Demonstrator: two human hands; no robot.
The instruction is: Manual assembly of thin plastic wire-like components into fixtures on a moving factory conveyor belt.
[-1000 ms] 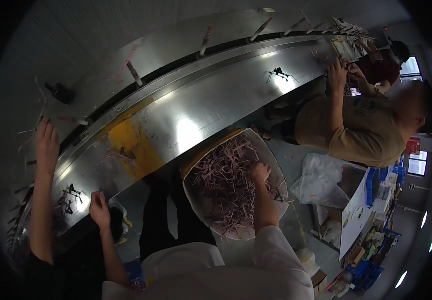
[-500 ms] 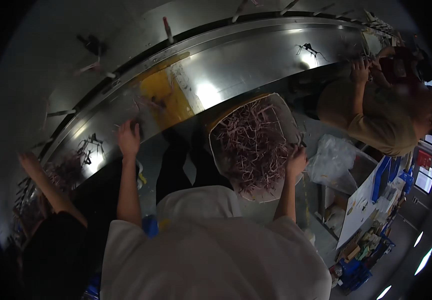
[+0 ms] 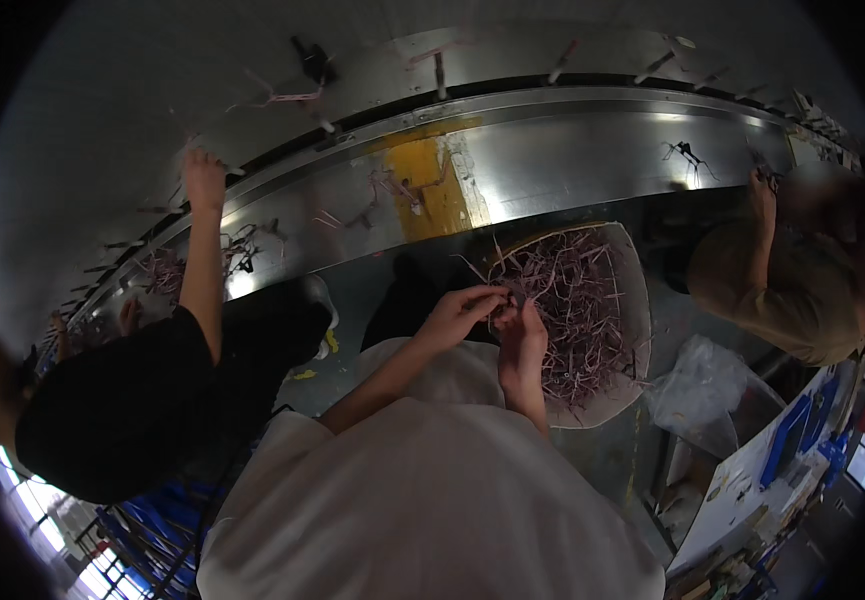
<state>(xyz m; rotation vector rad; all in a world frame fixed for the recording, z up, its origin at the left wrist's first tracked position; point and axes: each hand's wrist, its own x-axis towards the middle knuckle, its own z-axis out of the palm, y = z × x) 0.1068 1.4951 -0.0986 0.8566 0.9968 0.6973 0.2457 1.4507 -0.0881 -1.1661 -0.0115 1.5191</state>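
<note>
**Both hands pinching pink strips at tray edge**

Left hand (image 3: 460, 312) and right hand (image 3: 520, 335) meet, fingers closed narrowly on thin pink strips (image 3: 567, 300), at the near left edge of the heaped tray (image 3: 640, 290). Steel conveyor (image 3: 572, 165) runs beyond.

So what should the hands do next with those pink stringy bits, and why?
Probably pull one strand free. Both the left hand and the right hand meet at the edge of the bin of tangled pink strands, pinching at a piece that looks caught in the heap.
</note>
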